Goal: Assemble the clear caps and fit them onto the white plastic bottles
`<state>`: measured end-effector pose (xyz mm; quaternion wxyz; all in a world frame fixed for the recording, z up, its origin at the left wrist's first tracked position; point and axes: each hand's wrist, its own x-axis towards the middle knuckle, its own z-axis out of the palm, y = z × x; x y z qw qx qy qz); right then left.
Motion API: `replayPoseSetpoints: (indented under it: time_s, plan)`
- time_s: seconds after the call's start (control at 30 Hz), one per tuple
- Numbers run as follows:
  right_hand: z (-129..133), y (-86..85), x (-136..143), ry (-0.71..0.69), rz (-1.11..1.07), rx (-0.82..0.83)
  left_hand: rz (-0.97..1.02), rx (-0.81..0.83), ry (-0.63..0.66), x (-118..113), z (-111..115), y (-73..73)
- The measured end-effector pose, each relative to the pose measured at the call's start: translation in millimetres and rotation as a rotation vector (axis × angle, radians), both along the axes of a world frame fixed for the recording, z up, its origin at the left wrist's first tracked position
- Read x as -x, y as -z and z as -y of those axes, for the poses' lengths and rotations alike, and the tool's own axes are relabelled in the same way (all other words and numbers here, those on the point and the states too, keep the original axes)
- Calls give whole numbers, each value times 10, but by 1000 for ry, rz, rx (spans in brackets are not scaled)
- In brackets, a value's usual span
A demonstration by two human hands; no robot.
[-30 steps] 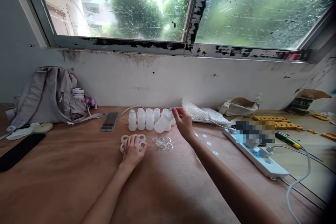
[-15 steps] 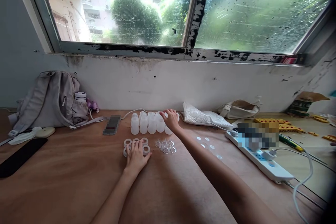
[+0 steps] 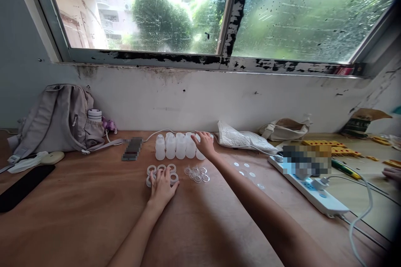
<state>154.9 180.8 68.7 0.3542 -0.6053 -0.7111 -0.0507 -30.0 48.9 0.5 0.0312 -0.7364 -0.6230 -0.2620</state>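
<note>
My left hand point(image 3: 161, 184) rests with spread fingers on a cluster of white rings point(image 3: 151, 169), covering some of them. My right hand point(image 3: 204, 144) reaches over the right end of two close rows of translucent white bottles point(image 3: 160, 150). Its fingers are stretched out across the bottle tops there, and the bottles stand upright on the table. Between and below the hands lies a group of small clear ring-shaped pieces point(image 3: 197, 174). Beyond my right forearm, several small pale discs point(image 3: 251, 174) lie flat on the wood.
A white power strip point(image 3: 308, 192) with cables lies at the right, beside yellow parts point(image 3: 341, 150). Near the wall are a padded white bag point(image 3: 244, 139), a beige pouch point(image 3: 285, 129) and a grey backpack point(image 3: 62, 121). Another person's hand point(image 3: 393, 173) shows at the right edge.
Both my hands stay in place on the rings and at the bottles. The other person's hand has come further into view at the right edge. The view has shifted very slightly.
</note>
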Motion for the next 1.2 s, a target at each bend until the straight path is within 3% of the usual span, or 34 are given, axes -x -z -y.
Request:
replayPoseSetpoints:
  time_s: [0.17,0.33,0.47,0.57,0.73,0.97,1.2]
  plan:
    - [294,58,-67,-58,-40,-135,-2,-37,6,-10,-3,-2]
    - [871,389,-58,-182,142,-103,22,-117,50,-58,27,-25]
    - [1173,643,2,-171,275,-54,47,-140,114,-102,67,-52]
    - [1250,748,16,-181,278,-63,80,-122,152,-126,90,-56]
    - [1324,835,-13,-313,217,-77,250,-93,202,-160,79,1]
    - [1378,795,-35,-435,128,18,600,8,183,-205,27,108]
    - [1342,810,-106,-434,-62,94,653,53,162,-223,84,49]
